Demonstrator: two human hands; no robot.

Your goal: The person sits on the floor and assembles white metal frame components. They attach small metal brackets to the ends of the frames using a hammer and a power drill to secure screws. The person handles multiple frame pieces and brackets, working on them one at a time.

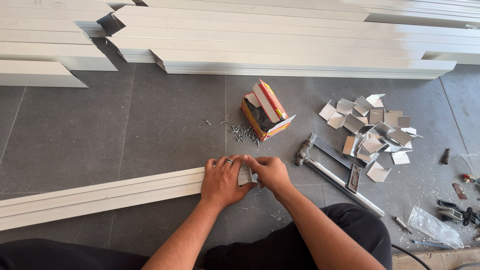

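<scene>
Nearest the camera, the person's black-trousered legs fill the bottom edge, and both forearms reach forward to the end of a long white aluminium profile that lies flat on the dark grey tiled floor. Its long axis runs nearly sideways across the view, from the left edge, where it lies lower in the picture, rising slightly to its right end, which points toward the hammer. The left hand, with a ring on one finger, lies palm-down over that right end, fingers curled over the top and pressing it. The right hand meets it just beside the profile's tip, fingertips pinched narrow on something small and pale at the end face; what it is cannot be told. To the right, a steel-handled hammer lies slanted on the floor, head toward the hands, with a flat metal square across it. Beyond the hands a torn red-and-yellow cardboard box stands open, full of dark screws, with loose small screws scattered just left of it. Right of the box is a heap of small bent white metal corner pieces. At the far right edge lie small tools and a clear plastic bag. Farthest away, stacks of long white aluminium profiles lie across the top, their long axes also running sideways.
</scene>
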